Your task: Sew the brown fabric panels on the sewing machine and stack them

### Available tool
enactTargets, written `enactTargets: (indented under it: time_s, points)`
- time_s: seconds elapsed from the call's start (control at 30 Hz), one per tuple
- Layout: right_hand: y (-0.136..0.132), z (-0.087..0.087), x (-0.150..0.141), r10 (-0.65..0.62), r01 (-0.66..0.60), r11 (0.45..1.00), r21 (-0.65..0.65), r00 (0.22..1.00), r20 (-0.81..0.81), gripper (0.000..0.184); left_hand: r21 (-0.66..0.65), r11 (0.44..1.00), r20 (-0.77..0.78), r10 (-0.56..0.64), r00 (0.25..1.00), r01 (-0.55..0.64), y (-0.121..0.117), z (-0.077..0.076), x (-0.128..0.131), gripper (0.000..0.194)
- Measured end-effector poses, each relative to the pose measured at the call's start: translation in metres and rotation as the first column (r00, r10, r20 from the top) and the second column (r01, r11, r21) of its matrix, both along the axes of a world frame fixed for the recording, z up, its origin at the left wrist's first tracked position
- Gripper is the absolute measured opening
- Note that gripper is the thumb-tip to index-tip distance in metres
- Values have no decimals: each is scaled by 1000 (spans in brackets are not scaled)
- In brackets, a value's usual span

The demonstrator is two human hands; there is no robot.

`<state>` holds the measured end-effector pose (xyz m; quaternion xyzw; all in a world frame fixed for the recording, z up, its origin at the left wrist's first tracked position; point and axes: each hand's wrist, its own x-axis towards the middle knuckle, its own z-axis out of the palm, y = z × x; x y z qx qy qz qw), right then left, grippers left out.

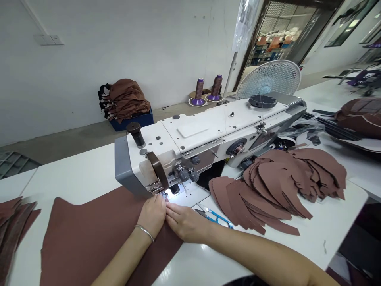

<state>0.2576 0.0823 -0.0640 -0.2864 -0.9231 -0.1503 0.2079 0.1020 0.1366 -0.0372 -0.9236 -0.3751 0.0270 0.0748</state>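
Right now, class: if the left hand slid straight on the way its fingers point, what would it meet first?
Probably the presser foot of the sewing machine, just beyond the left hand; depth is hard to judge from here.

Sewing workshop: industrial sewing machine point(217, 135), thread cones point(199, 90), stacked cut panels point(285, 186) on counter point(312, 226)

The person's left hand point(151, 215) is wearing a thin, round silver bangle point(145, 232), and the right forearm point(262, 254) is showing bare.
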Motion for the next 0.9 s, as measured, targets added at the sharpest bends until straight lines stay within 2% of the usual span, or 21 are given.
enactTargets:
  time_s: [0.2, 0.37, 0.5, 0.67, 0.9]
  points:
    - [1, 2, -4, -15, 15, 1000, -11, 1000, -26, 28, -157, 969, -92, 177, 980, -190, -12, 20, 18, 29]
    - [3, -3, -7, -39, 40, 999, 24, 998, -47, 26, -254, 929, -65, 263, 963, -270, -9, 21, 19, 31]
    - [-4, -6, -10, -68, 75, 994, 77, 994, -80, 27, -290, 916, -30, 279, 960, -276, -8, 19, 15, 30]
    - [-23, -11, -19, -143, 166, 968, 187, 981, -131, 27, -345, 873, 34, 380, 924, -346, -16, 22, 1, 27]
    - [-24, -9, -21, -124, 144, 977, 158, 984, -128, 26, -332, 902, 44, 306, 951, -275, -21, 17, 1, 26]
